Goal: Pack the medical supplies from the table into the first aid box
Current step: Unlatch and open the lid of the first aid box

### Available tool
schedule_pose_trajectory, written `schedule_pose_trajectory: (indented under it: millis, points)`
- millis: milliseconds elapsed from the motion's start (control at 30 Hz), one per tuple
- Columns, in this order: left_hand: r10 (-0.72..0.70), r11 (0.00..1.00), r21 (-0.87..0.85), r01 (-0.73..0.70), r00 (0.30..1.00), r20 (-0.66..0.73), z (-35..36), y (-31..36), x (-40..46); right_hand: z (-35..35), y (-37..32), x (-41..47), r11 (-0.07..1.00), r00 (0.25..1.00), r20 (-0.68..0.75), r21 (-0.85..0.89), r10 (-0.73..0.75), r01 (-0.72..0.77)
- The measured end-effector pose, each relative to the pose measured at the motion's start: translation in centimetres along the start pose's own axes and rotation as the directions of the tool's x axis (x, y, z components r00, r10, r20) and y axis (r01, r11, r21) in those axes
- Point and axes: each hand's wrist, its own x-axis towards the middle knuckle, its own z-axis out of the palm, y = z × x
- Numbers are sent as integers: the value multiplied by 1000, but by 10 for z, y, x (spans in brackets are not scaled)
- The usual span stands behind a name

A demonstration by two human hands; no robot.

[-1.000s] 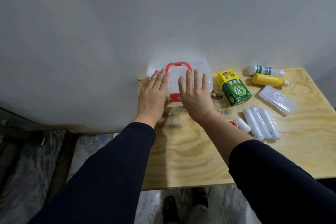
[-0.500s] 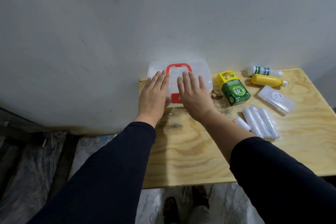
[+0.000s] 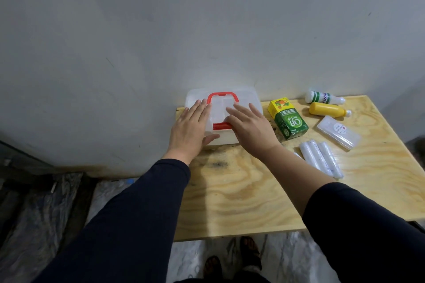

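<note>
A clear plastic first aid box (image 3: 243,96) with a red handle and red latch stands closed at the back left of the wooden table (image 3: 241,190), against the wall. My left hand (image 3: 190,128) lies flat on the lid's left part, thumb at the box's front edge. My right hand (image 3: 250,126) rests with straight fingers on the lid's right part, over the latch. To the right lie a green and yellow carton (image 3: 287,118), a white bottle (image 3: 323,97), a yellow bottle (image 3: 327,110), a flat clear case (image 3: 338,132) and three white wrapped rolls (image 3: 320,158).
A grey wall rises right behind the table. The table's left edge runs just beside the box, its front edge is near my body. Plastic sheeting covers the floor at the left, and my sandalled feet show below the table edge.
Both hands have slid slightly back toward me on the lid. My right hand has turned a little, its fingers now pointing left over the latch. The box stays closed.
</note>
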Motion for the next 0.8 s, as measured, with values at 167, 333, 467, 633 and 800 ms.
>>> schedule_pose_trajectory:
  millis: [167, 333, 467, 633, 800]
  points:
    - [20, 1000, 7, -20, 1000, -21, -19, -3, 2, -18, -4, 5, 999, 991, -131, 49, 27, -21]
    - [35, 998, -55, -37, 998, -51, -45, -8, 17, -20, 3, -3, 930, 931, -134, 199, 339, -310]
    - [60, 995, -69, -68, 991, -117, -66, -10, 40, -14, 7, -17, 825, 856, -15, 273, 518, -495]
    - [76, 992, -85, -95, 975, -207, -73, -15, 71, 1, 4, -26, 901, 897, 250, 150, 364, -407]
    - [65, 993, -78, -87, 966, -249, -66, -15, 87, 18, 0, -31, 961, 920, 296, 22, 256, -275]
